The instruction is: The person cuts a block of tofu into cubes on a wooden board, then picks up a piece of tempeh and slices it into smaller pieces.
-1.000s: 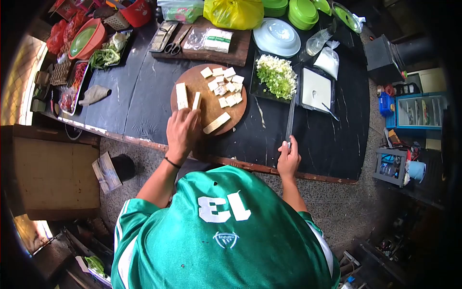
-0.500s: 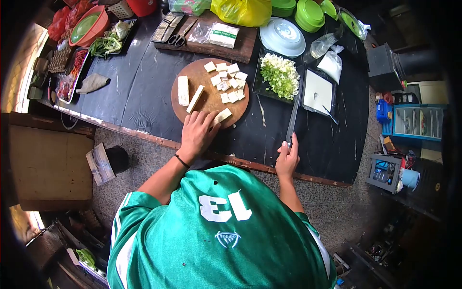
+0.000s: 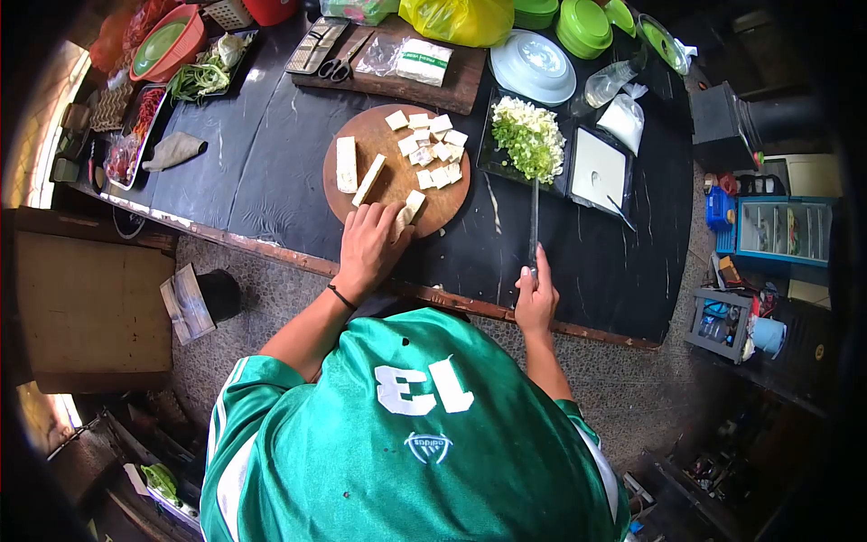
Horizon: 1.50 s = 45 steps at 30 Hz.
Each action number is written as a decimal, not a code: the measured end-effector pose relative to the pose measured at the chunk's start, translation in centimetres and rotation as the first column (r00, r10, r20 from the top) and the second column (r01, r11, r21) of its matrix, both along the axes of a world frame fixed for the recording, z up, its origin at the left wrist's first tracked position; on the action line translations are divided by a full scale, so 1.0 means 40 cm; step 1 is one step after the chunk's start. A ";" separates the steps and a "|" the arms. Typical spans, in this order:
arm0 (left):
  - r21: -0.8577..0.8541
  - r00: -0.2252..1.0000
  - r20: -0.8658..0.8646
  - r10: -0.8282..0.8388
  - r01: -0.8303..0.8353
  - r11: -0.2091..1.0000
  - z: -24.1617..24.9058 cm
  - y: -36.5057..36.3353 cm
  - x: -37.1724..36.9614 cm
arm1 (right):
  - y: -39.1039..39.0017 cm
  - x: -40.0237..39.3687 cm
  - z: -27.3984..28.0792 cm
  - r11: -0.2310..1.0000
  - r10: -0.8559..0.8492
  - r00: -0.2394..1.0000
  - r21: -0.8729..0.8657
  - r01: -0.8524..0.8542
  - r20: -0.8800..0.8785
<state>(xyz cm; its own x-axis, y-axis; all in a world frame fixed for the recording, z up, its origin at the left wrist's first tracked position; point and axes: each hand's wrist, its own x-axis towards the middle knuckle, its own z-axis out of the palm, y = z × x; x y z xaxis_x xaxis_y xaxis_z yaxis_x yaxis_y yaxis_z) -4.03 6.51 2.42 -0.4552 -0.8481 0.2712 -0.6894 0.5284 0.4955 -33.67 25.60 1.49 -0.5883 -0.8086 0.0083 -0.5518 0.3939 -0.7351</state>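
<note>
Tofu-like strips (image 3: pixel 347 165) lie on a round wooden board (image 3: pixel 396 176), set near the middle of the dark surface (image 3: pixel 289 172). Working across my feed from the left, I first have red chillies (image 3: pixel 152 110) in a long tray, then a greyish cloth (image 3: pixel 176 151) just beside it, with an orange basket (image 3: pixel 191 34) and leafy green vegetables (image 3: pixel 200 81) farther back. Beyond the board, scissors (image 3: pixel 336 69) and a wrapped white package (image 3: pixel 423 63) rest on a thick wooden slab (image 3: pixel 442 93). The left hand (image 3: pixel 368 246) is at the board's near edge, and I see its thumb and fingers pinching the near end of the nearest strip (image 3: pixel 413 203); two other strips lie to its left. Pale cubes (image 3: pixel 440 177) cluster on the board's far right part. Next comes a black tray (image 3: pixel 489 163) of chopped scallions (image 3: pixel 528 140). The right hand (image 3: pixel 536 303) grasps a knife (image 3: pixel 534 221) by its handle, blade pointing away from the person; its tip is at the scallions' near edge, and I cannot tell whether they touch. Farthest right I have a white-filled tray (image 3: pixel 598 172), a clear bag of white stuff (image 3: pixel 623 122) by its far end.
</note>
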 end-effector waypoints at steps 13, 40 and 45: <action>0.163 0.998 -0.034 0.059 -0.053 0.985 0.030 -0.019 -0.002 | -0.063 0.108 0.073 0.944 0.321 0.937 -0.119 -0.306 0.139; 0.775 0.813 -0.393 0.430 0.041 0.631 0.035 -0.061 -0.048 | -0.144 0.279 0.119 0.901 0.384 0.841 0.042 -0.431 0.381; 0.789 0.804 -0.389 0.449 0.040 0.612 0.037 -0.062 -0.050 | -0.141 0.281 0.126 0.899 0.390 0.854 0.060 -0.435 0.346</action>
<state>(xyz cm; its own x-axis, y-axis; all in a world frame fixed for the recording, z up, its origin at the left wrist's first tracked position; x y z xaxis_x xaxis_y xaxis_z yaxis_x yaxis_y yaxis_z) -6.03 4.05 3.92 -0.2394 -0.9002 -0.3637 -0.2395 -0.3082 0.9207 -22.42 19.95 6.52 -0.1530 -0.9576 -0.2440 -0.4311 0.2869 -0.8555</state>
